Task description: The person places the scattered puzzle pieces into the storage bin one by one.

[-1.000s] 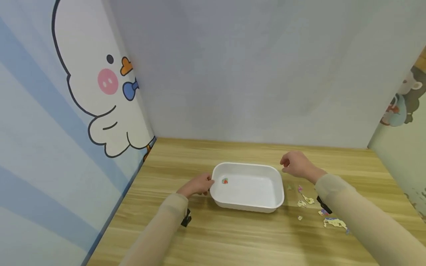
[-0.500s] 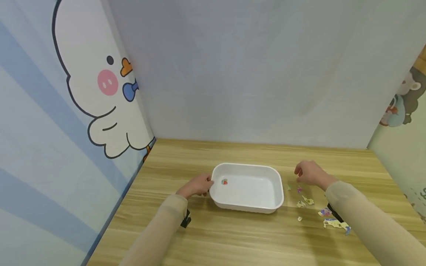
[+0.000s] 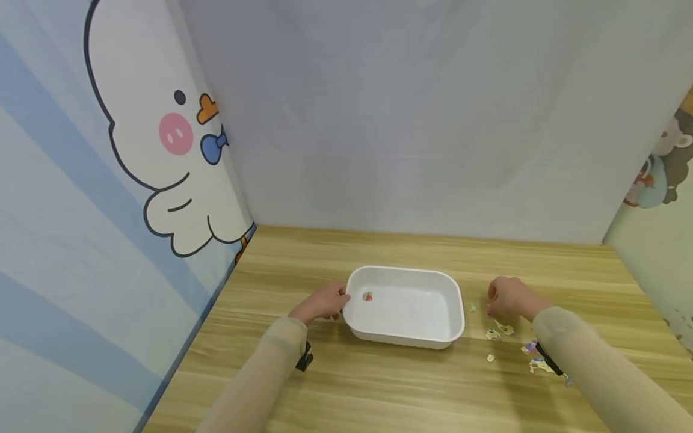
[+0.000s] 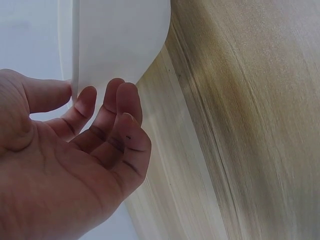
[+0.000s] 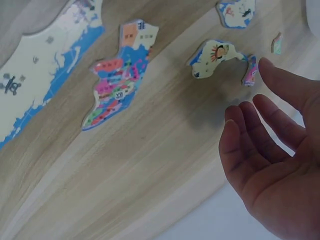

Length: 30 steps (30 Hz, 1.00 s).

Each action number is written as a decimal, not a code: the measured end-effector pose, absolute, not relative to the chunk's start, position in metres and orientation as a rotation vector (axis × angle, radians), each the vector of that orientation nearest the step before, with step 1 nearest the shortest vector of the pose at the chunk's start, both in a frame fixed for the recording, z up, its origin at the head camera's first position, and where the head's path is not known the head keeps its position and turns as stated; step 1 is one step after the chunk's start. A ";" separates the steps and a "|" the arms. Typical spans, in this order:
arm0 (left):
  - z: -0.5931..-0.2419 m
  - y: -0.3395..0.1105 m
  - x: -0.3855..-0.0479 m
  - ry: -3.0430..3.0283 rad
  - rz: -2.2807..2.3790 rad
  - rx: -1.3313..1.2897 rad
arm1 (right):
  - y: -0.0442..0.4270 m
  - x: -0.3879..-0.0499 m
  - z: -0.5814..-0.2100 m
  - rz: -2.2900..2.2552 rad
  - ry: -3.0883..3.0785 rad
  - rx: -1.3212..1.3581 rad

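At the left end of the white tray, my left hand pinches the rim between thumb and index finger; in the left wrist view the other fingers of this hand are curved below the tray wall. A small red and green piece lies inside the tray. My right hand is over the table right of the tray, holding nothing. In the right wrist view this hand has its thumb tip beside a small pink piece, fingers loosely bent and apart from the thumb.
Near the right hand lie a small green piece, a cream piece with blue edges and another. Farther off are a multicoloured piece and a large cream one. A grey-white wall stands behind the table.
My right hand has moved right and nearer to me, from beside the tray's back right corner to over the small pink piece. The left hand stays at the tray rim.
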<state>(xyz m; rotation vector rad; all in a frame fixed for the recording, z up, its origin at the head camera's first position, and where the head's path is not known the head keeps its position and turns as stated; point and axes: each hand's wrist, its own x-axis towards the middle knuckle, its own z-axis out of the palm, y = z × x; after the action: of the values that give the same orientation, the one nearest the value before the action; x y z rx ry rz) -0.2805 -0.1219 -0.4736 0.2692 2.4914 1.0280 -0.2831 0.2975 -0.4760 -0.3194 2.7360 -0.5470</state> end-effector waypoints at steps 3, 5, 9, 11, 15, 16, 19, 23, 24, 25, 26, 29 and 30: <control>-0.473 -0.123 -0.280 2.487 1.038 0.268 | 0.296 -0.281 -0.477 -0.554 2.730 -0.323; -0.473 -0.123 -0.280 2.484 1.042 0.265 | 0.295 -0.280 -0.477 -0.556 2.734 -0.332; -0.473 -0.124 -0.279 2.481 1.046 0.258 | 0.294 -0.279 -0.478 -0.562 2.738 -0.344; -0.473 -0.124 -0.279 2.479 1.046 0.259 | 0.294 -0.279 -0.479 -0.563 2.734 -0.342; -0.472 -0.124 -0.280 2.482 1.041 0.270 | 0.294 -0.279 -0.481 -0.554 2.740 -0.342; -0.472 -0.124 -0.280 2.482 1.040 0.271 | 0.294 -0.279 -0.481 -0.551 2.747 -0.348; -0.472 -0.123 -0.280 2.483 1.037 0.268 | 0.294 -0.280 -0.482 -0.547 2.767 -0.371; -0.472 -0.124 -0.280 2.484 1.031 0.265 | 0.293 -0.281 -0.484 -0.540 2.791 -0.386; -0.472 -0.124 -0.280 2.483 1.031 0.266 | 0.293 -0.282 -0.485 -0.540 2.796 -0.385; -0.472 -0.124 -0.280 2.482 1.033 0.267 | 0.293 -0.282 -0.485 -0.537 2.804 -0.387; -0.472 -0.124 -0.280 2.480 1.037 0.268 | 0.293 -0.282 -0.486 -0.534 2.812 -0.389; -0.471 -0.124 -0.279 2.477 1.044 0.270 | 0.293 -0.283 -0.487 -0.540 2.822 -0.391; -0.471 -0.124 -0.279 2.476 1.047 0.270 | 0.293 -0.283 -0.488 -0.542 2.825 -0.390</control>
<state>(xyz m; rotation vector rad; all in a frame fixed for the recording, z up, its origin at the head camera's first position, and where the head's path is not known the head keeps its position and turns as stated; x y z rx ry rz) -0.2792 -0.1243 -0.4709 0.2697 2.4759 1.0468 -0.2833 0.2927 -0.4878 -0.3901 2.8248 -0.5419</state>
